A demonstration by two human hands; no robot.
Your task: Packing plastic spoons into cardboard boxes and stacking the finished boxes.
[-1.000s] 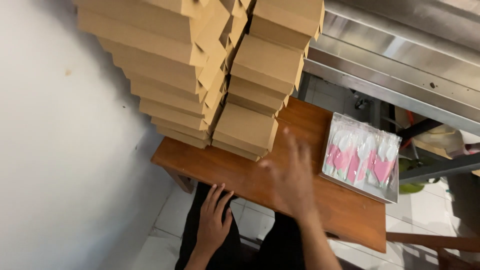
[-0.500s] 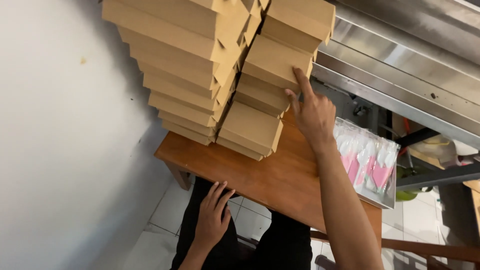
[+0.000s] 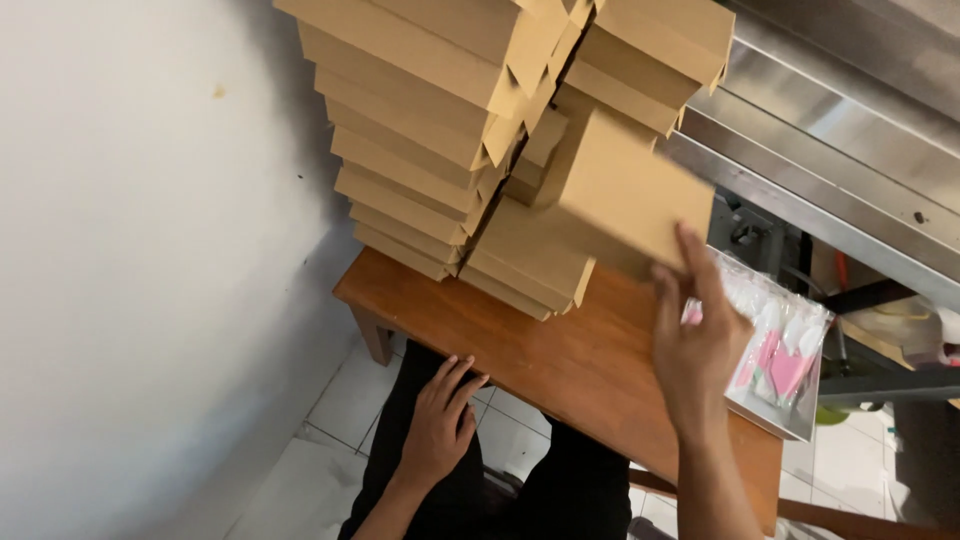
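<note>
Above the wooden table's (image 3: 560, 370) right edge, right hand (image 3: 700, 345) grips a brown cardboard box (image 3: 625, 190) tilted off the stack (image 3: 440, 150); left hand (image 3: 440, 425) rests open on lap.

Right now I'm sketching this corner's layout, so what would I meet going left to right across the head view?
White wall → left stack of flat brown cardboard boxes → single brown cardboard box held by the right hand → clear packet of pink and white pieces → steel counter edge.

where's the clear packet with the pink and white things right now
The clear packet lies at the right end of the wooden table, just behind the right hand, right of the stacked cardboard boxes.
</note>
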